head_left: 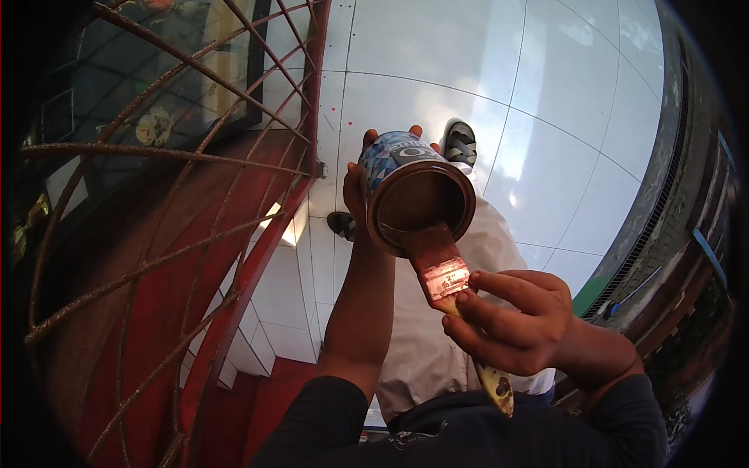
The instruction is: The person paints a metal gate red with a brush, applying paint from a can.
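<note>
A: What is held in the hands?

B: A paint tin (pixel 416 193) is grasped around its side by the left hand (pixel 357 193), just above the centre of the view and tilted so its open mouth is seen. A paintbrush (pixel 452 292) is gripped by the right hand (pixel 515 318) at about 5 o'clock of the tin, fingers clenched on the handle just behind the ferrule.

A: And where is the brush head?

B: Its bristles are laid across the tin's lower rim, at 6 o'clock of the mouth, coated in red-brown paint.

A: Which step is judged to be in hand?

B: Loading or wiping the brush at the rim. For the next move, excess paint should probably be scraped off and the tin kept steady before the brush is carried away.

A: What is seen around them?

B: A red-brown metal grille (pixel 179 234) is seen at 9 o'clock, with white floor tiles (pixel 484 62) from 12 to 2 o'clock and a sandalled foot (pixel 459 143) just beyond the tin
</note>
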Motion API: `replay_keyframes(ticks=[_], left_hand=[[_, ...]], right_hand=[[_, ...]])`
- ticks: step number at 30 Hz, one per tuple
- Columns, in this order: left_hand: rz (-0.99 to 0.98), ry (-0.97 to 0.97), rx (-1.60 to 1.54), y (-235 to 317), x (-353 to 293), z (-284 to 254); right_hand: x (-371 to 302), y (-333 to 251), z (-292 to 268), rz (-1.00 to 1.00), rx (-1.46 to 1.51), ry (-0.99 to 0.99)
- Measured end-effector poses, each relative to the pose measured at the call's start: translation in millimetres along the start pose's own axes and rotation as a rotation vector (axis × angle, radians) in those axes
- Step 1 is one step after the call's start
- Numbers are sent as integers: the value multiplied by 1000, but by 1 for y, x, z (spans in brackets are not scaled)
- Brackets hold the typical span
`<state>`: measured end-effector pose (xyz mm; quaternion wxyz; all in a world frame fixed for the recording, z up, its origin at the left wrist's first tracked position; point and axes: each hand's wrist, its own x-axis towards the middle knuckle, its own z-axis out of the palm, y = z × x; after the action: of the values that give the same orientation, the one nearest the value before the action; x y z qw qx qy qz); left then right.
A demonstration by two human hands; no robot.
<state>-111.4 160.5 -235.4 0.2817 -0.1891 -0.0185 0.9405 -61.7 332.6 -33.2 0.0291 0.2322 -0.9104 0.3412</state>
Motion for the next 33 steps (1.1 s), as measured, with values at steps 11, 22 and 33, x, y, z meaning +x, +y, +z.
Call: replay_keyframes(ticks=[11,22,33], left_hand=[[33,-1,-25,5,-5,-3],[40,5,-23,8,-2,-6],[20,11,151,19,-1,-32]], right_hand=[[0,5,-7,-63,69,-40],[-22,8,8,593,496,275],[0,28,19,265,272,235]])
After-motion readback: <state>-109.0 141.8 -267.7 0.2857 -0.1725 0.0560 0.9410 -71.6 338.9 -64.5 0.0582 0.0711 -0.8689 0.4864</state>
